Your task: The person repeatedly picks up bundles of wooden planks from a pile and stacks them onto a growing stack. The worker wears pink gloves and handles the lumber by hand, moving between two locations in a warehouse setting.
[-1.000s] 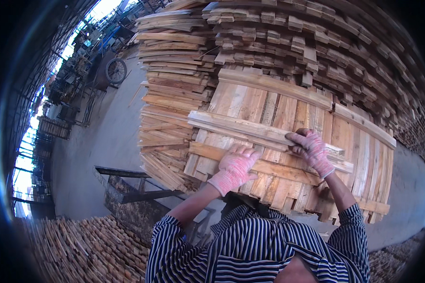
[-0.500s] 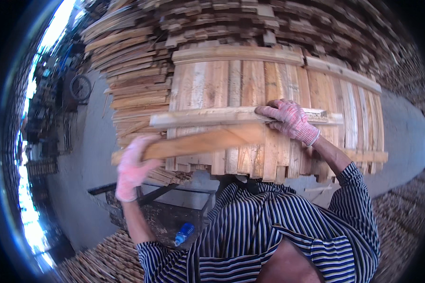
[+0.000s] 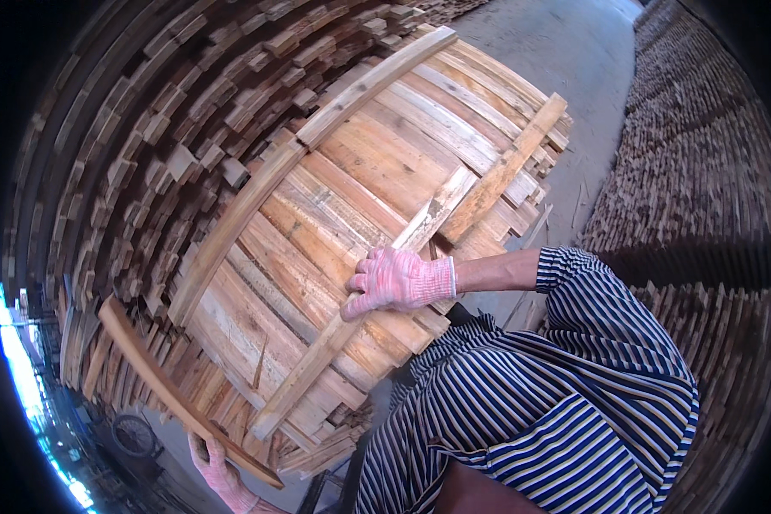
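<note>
On top of the flat panel of pale wooden boards (image 3: pixel 377 171), our gloved right hand (image 3: pixel 398 280) presses a narrow slat (image 3: pixel 351 321); below it, our left hand (image 3: pixel 218 467) grips a long reddish plank (image 3: pixel 176 390).

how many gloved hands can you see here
2: the right hand lies flat on the light batten across the plank panel; the left hand grips a loose batten at lower left.

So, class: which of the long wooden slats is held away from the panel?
The darker slat at lower left, gripped by the left hand; the others lie across the plank panel.
</note>
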`<state>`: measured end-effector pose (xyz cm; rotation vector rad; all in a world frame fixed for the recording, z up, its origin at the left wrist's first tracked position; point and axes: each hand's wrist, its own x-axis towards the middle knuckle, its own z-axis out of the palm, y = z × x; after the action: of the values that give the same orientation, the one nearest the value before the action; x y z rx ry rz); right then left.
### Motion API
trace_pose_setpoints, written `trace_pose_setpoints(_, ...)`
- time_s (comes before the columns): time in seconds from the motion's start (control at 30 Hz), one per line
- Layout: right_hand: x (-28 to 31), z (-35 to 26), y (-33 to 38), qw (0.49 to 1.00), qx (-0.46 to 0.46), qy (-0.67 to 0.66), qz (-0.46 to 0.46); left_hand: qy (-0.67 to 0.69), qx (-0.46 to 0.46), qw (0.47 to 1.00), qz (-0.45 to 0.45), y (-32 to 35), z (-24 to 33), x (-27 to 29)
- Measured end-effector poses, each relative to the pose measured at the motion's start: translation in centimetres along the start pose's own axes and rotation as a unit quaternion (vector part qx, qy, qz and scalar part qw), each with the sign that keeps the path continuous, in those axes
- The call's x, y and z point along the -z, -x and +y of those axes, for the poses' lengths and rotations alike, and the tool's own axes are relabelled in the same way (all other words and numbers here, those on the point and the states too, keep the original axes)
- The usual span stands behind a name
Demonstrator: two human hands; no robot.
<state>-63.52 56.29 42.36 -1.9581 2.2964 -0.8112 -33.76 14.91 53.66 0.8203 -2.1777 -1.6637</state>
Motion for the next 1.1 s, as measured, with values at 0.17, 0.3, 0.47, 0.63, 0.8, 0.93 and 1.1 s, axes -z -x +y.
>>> trace_pose_setpoints(0.17, -0.3, -0.5, -0.2, 0.998, 0.001, 0.044, -0.052, -0.056, 0.025, 0.996, -0.065, -4.8, 3.4, -3.8)
trace_pose_setpoints(0.3, 2.2, -0.4, -2.0, 0.994, -0.051, -0.059, -0.075, 0.041, 0.112, 0.985, -0.123, -7.1, 7.1, -12.3)
trace_pose_setpoints(0.47, 4.6, -1.7, -5.9, 0.896, -0.252, -0.335, 0.146, 0.259, 0.179, 0.901, -0.298, -10.3, 9.9, -25.9)
trace_pose_setpoints(0.63, 8.0, 1.4, -3.3, 0.829, -0.357, -0.344, 0.257, 0.331, 0.143, 0.867, -0.343, -11.1, 8.9, -38.1)
trace_pose_setpoints(0.8, 12.2, 3.1, 3.5, 0.861, -0.411, -0.247, 0.171, -0.033, -0.085, 0.896, -0.435, -9.1, 7.1, -40.3)
trace_pose_setpoints(0.93, 16.8, 3.7, 7.7, 0.850, -0.472, -0.218, 0.081, -0.125, -0.197, 0.904, -0.358, -10.1, 7.3, -38.1)
trace_pose_setpoints(1.1, 17.5, 11.4, 12.2, 0.903, -0.409, -0.037, 0.127, -0.404, -0.217, 0.886, -0.065, -20.1, 3.1, -29.7)
